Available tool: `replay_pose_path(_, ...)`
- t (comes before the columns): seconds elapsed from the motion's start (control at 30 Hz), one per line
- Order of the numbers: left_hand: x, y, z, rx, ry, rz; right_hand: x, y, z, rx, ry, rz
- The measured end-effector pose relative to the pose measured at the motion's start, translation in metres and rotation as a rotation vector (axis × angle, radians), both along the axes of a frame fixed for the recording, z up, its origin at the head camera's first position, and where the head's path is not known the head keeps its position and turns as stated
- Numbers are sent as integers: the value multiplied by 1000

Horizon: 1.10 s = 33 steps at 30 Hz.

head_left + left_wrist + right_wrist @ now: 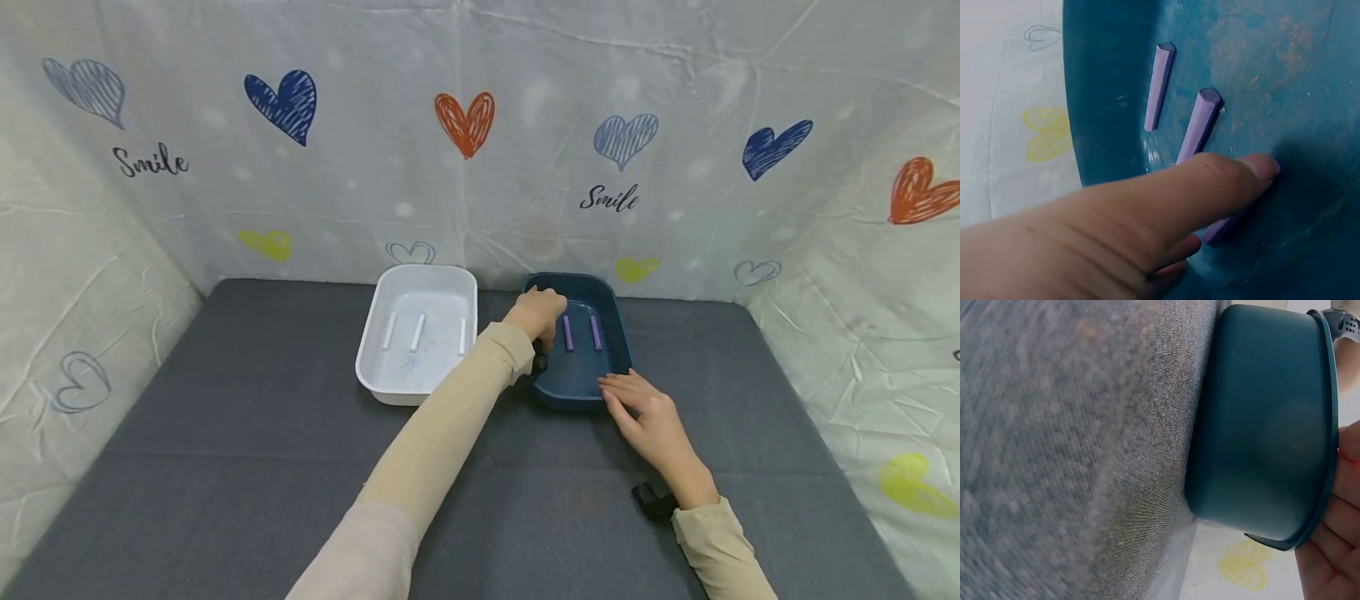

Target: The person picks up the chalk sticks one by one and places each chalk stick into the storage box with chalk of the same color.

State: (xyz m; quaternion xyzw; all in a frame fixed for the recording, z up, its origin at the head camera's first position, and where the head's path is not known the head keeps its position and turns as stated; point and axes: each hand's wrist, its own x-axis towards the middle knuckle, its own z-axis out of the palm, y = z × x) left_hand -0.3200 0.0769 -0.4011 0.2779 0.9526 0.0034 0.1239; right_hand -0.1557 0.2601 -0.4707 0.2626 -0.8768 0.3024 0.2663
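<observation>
My left hand (538, 315) reaches into the dark blue tray (577, 392). In the left wrist view its thumb and fingers pinch a purple chalk stick (1219, 231), low over the tray floor and partly hidden by the thumb. Beside it, two more purple chalk sticks (567, 333) lie roughly parallel on the floor of the tray. My right hand (651, 421) rests at the tray's near right corner. Its fingers (1335, 525) lie fairly straight against the rim, as the right wrist view shows.
A white tray (416, 393) stands left of the blue one, with three white chalk sticks (417, 332) inside. Both trays sit toward the back of a table with a grey cloth (247, 417). White curtains (525, 50) printed with hearts enclose the back and sides.
</observation>
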Motion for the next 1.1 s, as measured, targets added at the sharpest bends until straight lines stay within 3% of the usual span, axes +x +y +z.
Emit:
replay_pose_path(0.37,1,-4,15,46,22,-10,-1,-4,-1,-6,2,9)
replay_pose_path(0.67,5,-5,22,147,63,-10,1,-3,1,-2,17,10)
replay_pose_path(0.83,8,-6,25,173,53,-12,2,-1,7,19,-41,7)
replay_pose_path(1.1,16,-12,26,194,118,-56,1,1,18,17,-171,28)
